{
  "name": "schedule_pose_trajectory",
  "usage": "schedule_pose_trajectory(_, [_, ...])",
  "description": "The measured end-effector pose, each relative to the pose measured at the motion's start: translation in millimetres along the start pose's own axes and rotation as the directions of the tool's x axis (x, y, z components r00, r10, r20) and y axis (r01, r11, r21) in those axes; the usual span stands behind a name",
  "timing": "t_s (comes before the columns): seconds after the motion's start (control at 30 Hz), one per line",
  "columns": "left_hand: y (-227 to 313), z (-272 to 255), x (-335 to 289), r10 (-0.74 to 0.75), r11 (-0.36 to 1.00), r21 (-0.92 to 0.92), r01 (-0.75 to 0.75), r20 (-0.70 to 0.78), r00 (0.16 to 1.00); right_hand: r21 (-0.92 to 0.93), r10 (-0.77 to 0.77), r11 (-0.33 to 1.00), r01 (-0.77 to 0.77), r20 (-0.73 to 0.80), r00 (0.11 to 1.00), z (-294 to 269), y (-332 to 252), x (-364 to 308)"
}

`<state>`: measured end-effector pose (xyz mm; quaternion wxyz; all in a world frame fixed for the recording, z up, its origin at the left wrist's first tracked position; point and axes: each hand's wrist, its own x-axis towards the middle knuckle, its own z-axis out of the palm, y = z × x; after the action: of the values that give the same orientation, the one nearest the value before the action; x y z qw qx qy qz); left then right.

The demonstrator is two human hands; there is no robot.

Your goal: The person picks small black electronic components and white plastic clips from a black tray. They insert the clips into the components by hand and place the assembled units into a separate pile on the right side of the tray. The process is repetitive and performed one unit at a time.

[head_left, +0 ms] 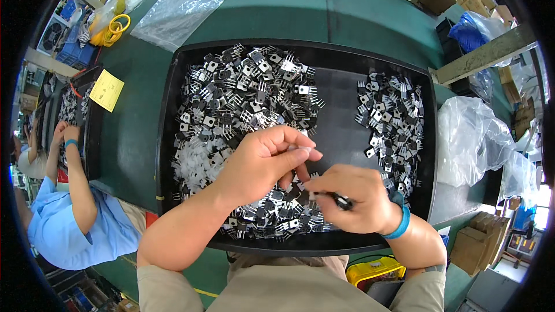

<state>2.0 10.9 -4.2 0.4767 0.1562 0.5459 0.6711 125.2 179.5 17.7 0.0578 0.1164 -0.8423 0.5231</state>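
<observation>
On a green surface, a black tray. Mid-tray, the left hand pinches a small whitish piece; at five o'clock, the right hand's fingers curl round a slim black object. Three-legged components heap at ten o'clock, more at two; translucent white pieces at nine.

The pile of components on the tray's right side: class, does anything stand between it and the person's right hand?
Nothing visible does. The right hand is close beside the lower end of the right-side pile; no divider or bag shows between them, and bare tray floor lies beyond the hand.
</observation>
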Motion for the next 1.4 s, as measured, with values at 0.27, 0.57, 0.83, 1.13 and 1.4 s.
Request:
schedule_pose_trajectory(0.27, [-0.3,11.0,-5.5,-0.068,0.98,0.185,0.067,0.003,0.998,-0.24,-0.12,0.971,0.019,-0.413,0.903,2.6,7.4,0.1])
schedule_pose_trajectory(0.57, [-2.2,10.1,-6.6,-0.074,0.979,0.192,0.069,0.022,0.997,-0.255,-0.102,0.967,0.01,-0.351,0.931,4.0,7.9,0.5])
schedule_pose_trajectory(0.83, [-3.8,8.2,-6.3,-0.08,0.978,0.197,0.07,0.043,0.996,-0.238,-0.099,0.971,0.007,-0.375,0.922,5.1,6.1,0.8])
schedule_pose_trajectory(1.13, [-5.5,9.4,-6.2,-0.079,0.979,0.191,0.071,0.035,0.996,-0.239,-0.071,0.971,0.008,-0.257,0.964,5.7,10.0,0.9])
schedule_pose_trajectory(1.4, [-0.8,7.0,-6.9,-0.053,0.978,0.204,0.051,0.004,0.999,-0.127,0.095,0.982,-0.137,-0.295,0.951,-0.5,7.1,0.5])
